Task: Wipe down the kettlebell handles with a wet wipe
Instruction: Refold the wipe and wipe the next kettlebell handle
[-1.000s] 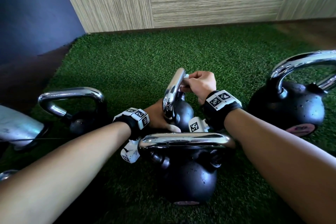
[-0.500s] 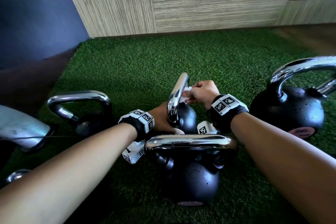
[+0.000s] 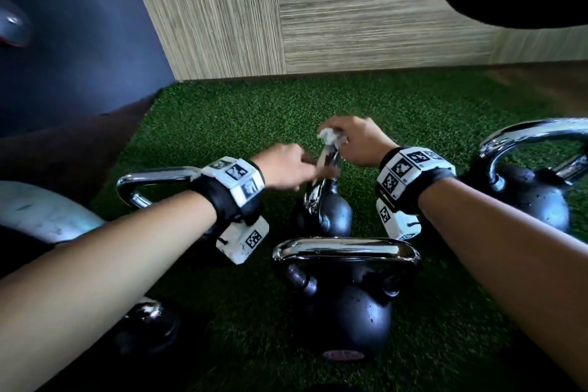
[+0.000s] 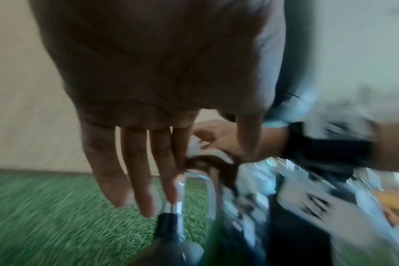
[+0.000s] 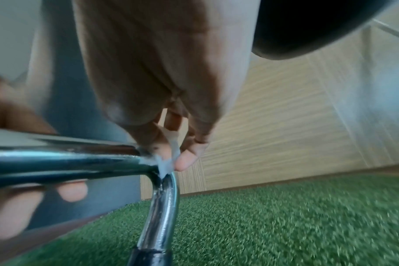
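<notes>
A small black kettlebell [image 3: 331, 216] stands on the green turf in the middle, its chrome handle [image 3: 324, 162] pointing away from me. My right hand [image 3: 356, 140] pinches a crumpled white wet wipe [image 3: 331, 136] against the handle's far top corner. The right wrist view shows the wipe [image 5: 169, 162] squeezed between thumb and fingertips on the bend of the handle [image 5: 80, 162]. My left hand [image 3: 286, 165] rests on the handle's near side. In the blurred left wrist view its fingers [image 4: 137, 171] are straight and lie alongside the chrome bar [image 4: 179, 196].
A larger kettlebell [image 3: 346, 312] stands right in front of me, below both wrists. Another big one [image 3: 534, 197] sits to the right, and a chrome handle [image 3: 149, 181] shows under my left wrist. A grey rounded object [image 3: 41, 216] is at left, a wood-patterned wall [image 3: 318, 9] beyond the turf.
My left hand rose from the small kettlebell's body to its handle. My right hand slid the wipe up to the handle's far top corner. The head view swung upward.
</notes>
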Motion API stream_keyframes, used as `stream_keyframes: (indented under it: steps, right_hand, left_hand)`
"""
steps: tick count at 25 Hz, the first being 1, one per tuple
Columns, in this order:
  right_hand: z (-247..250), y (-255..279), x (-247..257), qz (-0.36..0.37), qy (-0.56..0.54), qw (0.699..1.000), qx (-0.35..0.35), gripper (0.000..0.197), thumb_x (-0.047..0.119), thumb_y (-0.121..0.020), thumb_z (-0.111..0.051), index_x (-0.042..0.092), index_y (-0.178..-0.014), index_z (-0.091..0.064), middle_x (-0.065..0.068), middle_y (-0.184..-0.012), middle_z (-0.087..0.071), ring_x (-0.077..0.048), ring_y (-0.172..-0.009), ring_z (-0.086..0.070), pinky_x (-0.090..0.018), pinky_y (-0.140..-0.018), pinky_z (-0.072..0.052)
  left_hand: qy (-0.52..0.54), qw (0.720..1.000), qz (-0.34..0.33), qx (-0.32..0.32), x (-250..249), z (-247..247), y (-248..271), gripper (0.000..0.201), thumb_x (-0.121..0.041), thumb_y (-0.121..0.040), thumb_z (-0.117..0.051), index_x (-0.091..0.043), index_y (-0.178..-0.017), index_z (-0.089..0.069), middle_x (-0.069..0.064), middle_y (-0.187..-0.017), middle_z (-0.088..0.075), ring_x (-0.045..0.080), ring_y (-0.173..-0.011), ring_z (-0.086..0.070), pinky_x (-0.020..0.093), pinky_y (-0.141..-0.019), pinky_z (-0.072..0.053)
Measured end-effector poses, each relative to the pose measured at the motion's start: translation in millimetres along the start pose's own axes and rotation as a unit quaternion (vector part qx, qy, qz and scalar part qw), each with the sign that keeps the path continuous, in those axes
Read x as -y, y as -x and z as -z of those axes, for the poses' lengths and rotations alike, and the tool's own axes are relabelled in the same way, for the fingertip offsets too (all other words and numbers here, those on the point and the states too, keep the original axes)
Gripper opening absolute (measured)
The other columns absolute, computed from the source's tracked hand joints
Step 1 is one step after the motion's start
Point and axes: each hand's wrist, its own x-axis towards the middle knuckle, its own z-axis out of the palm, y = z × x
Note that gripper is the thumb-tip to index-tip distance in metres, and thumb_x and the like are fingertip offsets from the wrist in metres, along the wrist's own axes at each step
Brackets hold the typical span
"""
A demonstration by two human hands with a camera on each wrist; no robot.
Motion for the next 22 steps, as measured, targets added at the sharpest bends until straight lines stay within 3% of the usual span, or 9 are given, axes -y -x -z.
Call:
stream_keyframes:
  steps: [2, 4, 6, 9, 11, 13, 15, 18, 22]
  right_hand:
    - [-1.2, 0.3, 0.8, 0.044, 0.069, 0.996, 0.042, 0.032, 0.01, -0.092, -0.062, 0.019, -0.122, -0.071, -0.002, -0.116, -0.074, -0.018, -0.101, -0.069, -0.02, -0.085, -0.046]
    - [-0.1, -0.4, -0.3, 0.056, 0.106, 0.991, 0.058, 0.032, 0.007, -0.091, -0.061, 0.019, -0.119, -0.073, -0.005, -0.116, -0.074, -0.022, -0.105, -0.069, -0.026, -0.091, -0.05]
    - [1.8, -2.0, -2.9, 0.046, 0.123, 0.989, 0.067, 0.029, 0.005, -0.091, -0.061, 0.02, -0.113, -0.073, -0.005, -0.109, -0.075, -0.023, -0.101, -0.068, -0.032, -0.089, -0.054]
    - [10.9, 3.8, -6.3, 0.015, 0.135, 0.988, 0.077, 0.021, 0.013, -0.091, -0.068, 0.021, -0.11, -0.073, -0.003, -0.103, -0.073, -0.021, -0.097, -0.066, -0.03, -0.081, -0.051]
    - [17.4, 11.9, -9.3, -0.006, 0.144, 0.986, 0.084, 0.02, 0.018, -0.088, -0.073, 0.017, -0.108, -0.073, -0.005, -0.104, -0.072, -0.024, -0.097, -0.066, -0.034, -0.082, -0.055]
    - [19.4, 21.8, -9.8, -0.028, 0.151, 0.985, 0.083, 0.025, 0.024, -0.084, -0.077, 0.015, -0.107, -0.073, -0.007, -0.103, -0.072, -0.024, -0.092, -0.065, -0.035, -0.08, -0.057]
    - [16.8, 29.8, -9.6, -0.04, 0.156, 0.984, 0.075, 0.031, 0.03, -0.08, -0.078, 0.014, -0.107, -0.072, -0.007, -0.1, -0.07, -0.02, -0.085, -0.061, -0.028, -0.072, -0.05]
    - [13.4, 38.8, -8.2, -0.052, 0.164, 0.982, 0.072, 0.038, 0.03, -0.081, -0.08, 0.011, -0.113, -0.071, -0.007, -0.101, -0.069, -0.021, -0.083, -0.059, -0.023, -0.071, -0.044]
    - [16.0, 42.1, -6.9, -0.051, 0.134, 0.988, 0.064, 0.044, 0.023, -0.085, -0.08, 0.008, -0.125, -0.068, -0.01, -0.119, -0.071, -0.025, -0.103, -0.069, -0.024, -0.083, -0.05]
  left_hand:
    - [-0.113, 0.993, 0.012, -0.019, -11.7, -6.2, 6.6, 0.074, -0.081, -0.064, -0.071, -0.016, -0.098, -0.067, 0.006, -0.089, -0.072, 0.019, -0.075, -0.068, 0.03, -0.066, -0.057]
    - [-0.121, 0.992, 0.02, -0.042, -15.5, -10.0, 3.6, 0.067, -0.067, -0.06, -0.085, -0.014, -0.097, -0.065, 0.006, -0.093, -0.07, 0.024, -0.083, -0.068, 0.035, -0.075, -0.059]
    - [-0.122, 0.992, 0.021, -0.037, -18.9, -0.7, 1.3, 0.066, -0.06, -0.057, -0.089, -0.016, -0.099, -0.064, 0.005, -0.098, -0.07, 0.025, -0.086, -0.067, 0.035, -0.075, -0.057]
    - [-0.163, 0.987, 0.008, 0.007, -16.5, 19.1, -3.4, 0.073, -0.053, -0.057, -0.092, -0.019, -0.116, -0.067, 0.0, -0.109, -0.073, 0.024, -0.097, -0.069, 0.037, -0.084, -0.058]
    - [-0.204, 0.979, -0.019, 0.023, -9.1, 28.6, -6.7, 0.07, -0.049, -0.058, -0.093, -0.027, -0.119, -0.067, -0.005, -0.109, -0.074, 0.023, -0.1, -0.07, 0.035, -0.085, -0.056]
    - [-0.235, 0.971, -0.046, 0.013, 0.8, 32.3, -8.5, 0.076, -0.046, -0.059, -0.092, -0.043, -0.129, -0.062, -0.009, -0.114, -0.074, 0.022, -0.105, -0.069, 0.032, -0.084, -0.053]
    - [-0.238, 0.97, -0.056, -0.011, 8.3, 31.4, -9.2, 0.081, -0.042, -0.064, -0.09, -0.055, -0.135, -0.053, -0.009, -0.119, -0.073, 0.023, -0.111, -0.068, 0.03, -0.085, -0.048]
    - [-0.228, 0.971, -0.059, -0.039, 13.4, 23.5, -10.3, 0.071, -0.038, -0.07, -0.087, -0.049, -0.134, -0.057, -0.005, -0.113, -0.075, 0.026, -0.11, -0.068, 0.031, -0.088, -0.05]
    - [-0.215, 0.971, -0.064, -0.08, 21.5, 11.6, -6.0, 0.064, -0.038, -0.077, -0.082, -0.042, -0.136, -0.058, 0.003, -0.117, -0.074, 0.029, -0.109, -0.068, 0.035, -0.094, -0.051]
